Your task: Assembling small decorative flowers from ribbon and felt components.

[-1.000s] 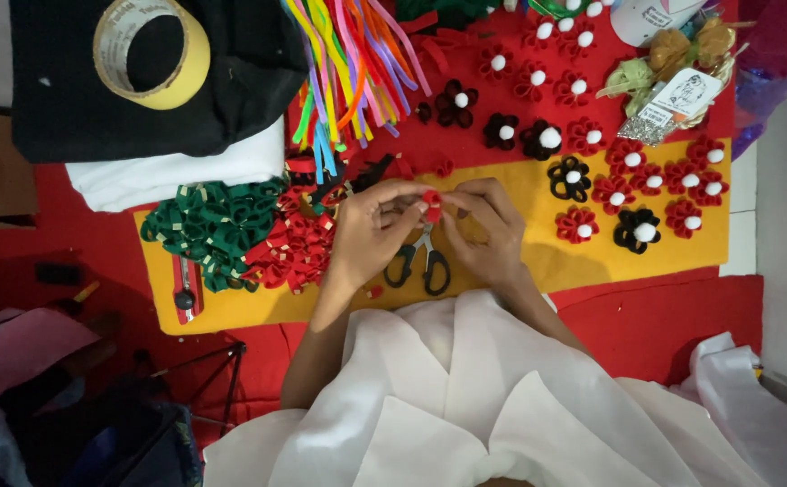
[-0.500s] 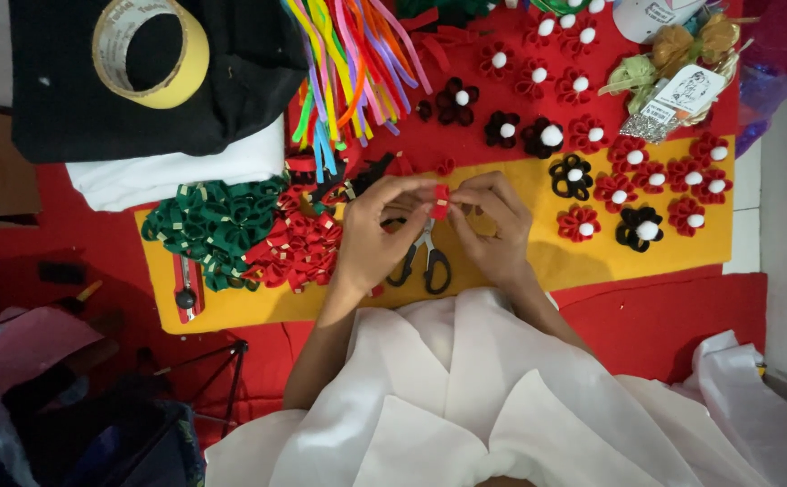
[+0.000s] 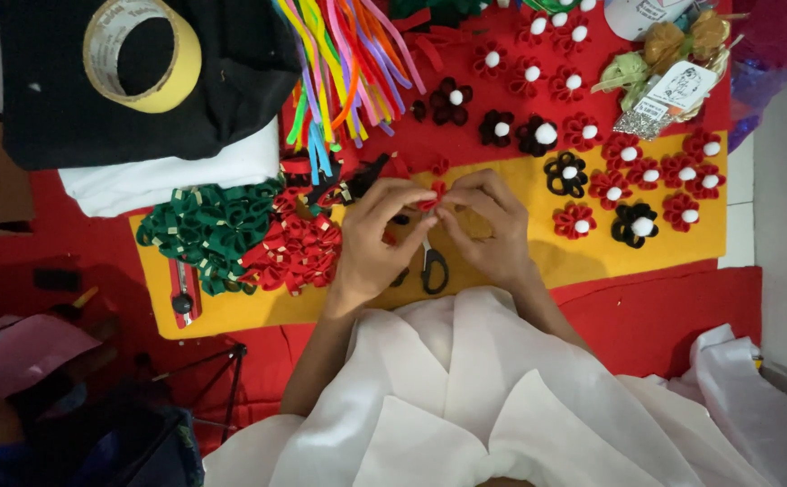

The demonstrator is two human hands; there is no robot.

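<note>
My left hand (image 3: 377, 236) and my right hand (image 3: 490, 227) meet over the yellow felt sheet (image 3: 583, 257), both pinching a small red felt piece (image 3: 433, 197) between thumb and fingertips. Black-handled scissors (image 3: 429, 268) lie on the yellow felt just under my hands, partly hidden by them. A heap of folded red felt pieces (image 3: 296, 252) sits right beside my left hand, with a heap of green ones (image 3: 208, 227) further left.
Finished red and black felt flowers with white centres (image 3: 626, 171) cover the right side. Coloured felt strips (image 3: 344, 63) fan out at the top. A tape roll (image 3: 141, 52) rests on black cloth (image 3: 231, 81). A red cutter (image 3: 183, 293) lies at the left.
My hands have shifted slightly up and the fingertips have closed tighter around the small red piece; everything else stays where it was.
</note>
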